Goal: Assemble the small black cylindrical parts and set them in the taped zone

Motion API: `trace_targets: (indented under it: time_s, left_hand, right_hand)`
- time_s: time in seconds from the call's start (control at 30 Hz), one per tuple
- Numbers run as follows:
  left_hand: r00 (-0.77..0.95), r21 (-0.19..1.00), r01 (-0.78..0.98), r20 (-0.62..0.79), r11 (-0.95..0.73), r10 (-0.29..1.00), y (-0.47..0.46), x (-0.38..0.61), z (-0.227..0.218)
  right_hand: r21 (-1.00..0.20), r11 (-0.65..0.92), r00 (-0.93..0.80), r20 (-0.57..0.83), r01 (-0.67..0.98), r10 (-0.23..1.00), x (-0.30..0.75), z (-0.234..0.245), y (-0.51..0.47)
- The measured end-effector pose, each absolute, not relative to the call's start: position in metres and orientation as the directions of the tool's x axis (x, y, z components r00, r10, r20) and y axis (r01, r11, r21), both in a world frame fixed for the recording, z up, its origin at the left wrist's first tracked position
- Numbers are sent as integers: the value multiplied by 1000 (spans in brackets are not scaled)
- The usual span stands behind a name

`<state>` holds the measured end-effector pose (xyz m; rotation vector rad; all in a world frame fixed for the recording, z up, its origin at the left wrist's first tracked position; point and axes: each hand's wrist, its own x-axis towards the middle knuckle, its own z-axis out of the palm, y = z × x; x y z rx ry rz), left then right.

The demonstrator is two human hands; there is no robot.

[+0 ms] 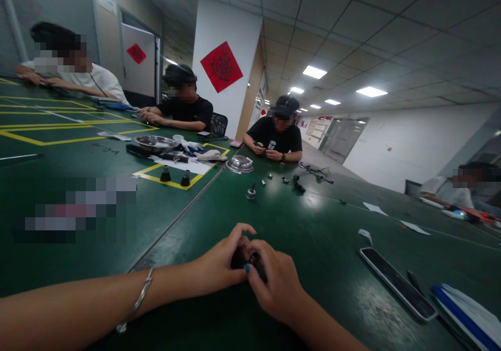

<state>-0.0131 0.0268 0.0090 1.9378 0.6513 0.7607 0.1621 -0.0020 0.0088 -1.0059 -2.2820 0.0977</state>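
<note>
My left hand [221, 265] and my right hand [274, 285] meet on the green table [305, 225] just in front of me. Both are closed round a small dark part [245, 259], mostly hidden by the fingers. A silver bangle [136, 301] is on my left wrist. Further out lie a small metal piece [251, 191] and several tiny dark parts [297, 185].
A phone [397, 283] lies face up at the right, beside a blue-edged notebook [469, 314]. Two metal bowls [239, 164] [155, 142] and white gloves [195, 147] sit farther away. Several other people sit around the table, one holding a small part.
</note>
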Motion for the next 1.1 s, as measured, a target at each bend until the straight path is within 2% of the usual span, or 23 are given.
trace_targets:
  time_s: [0.13, 0.3, 0.47, 0.87, 1.1]
  left_hand:
    - [666, 897, 130, 236, -422, 708, 26, -13, 9]
    - [670, 885, 125, 258, -449, 696, 28, -13, 6]
    - [674, 880, 128, 261, -458, 691, 29, -13, 5]
    - [688, 876, 141, 248, -461, 682, 33, -13, 2]
    - [685, 856, 163, 260, -490, 681, 32, -13, 3]
  right_hand:
    - [-300, 731, -524, 538, 613, 661, 162, 11, -4]
    - [-252, 703, -503, 545, 665, 671, 161, 9, -2]
    - [-268, 690, -465, 572, 672, 675, 159, 7, 0]
    - [-211, 734, -562, 519, 645, 644, 161, 13, -3]
    - [-255, 733, -564, 498, 631, 658, 162, 12, -3]
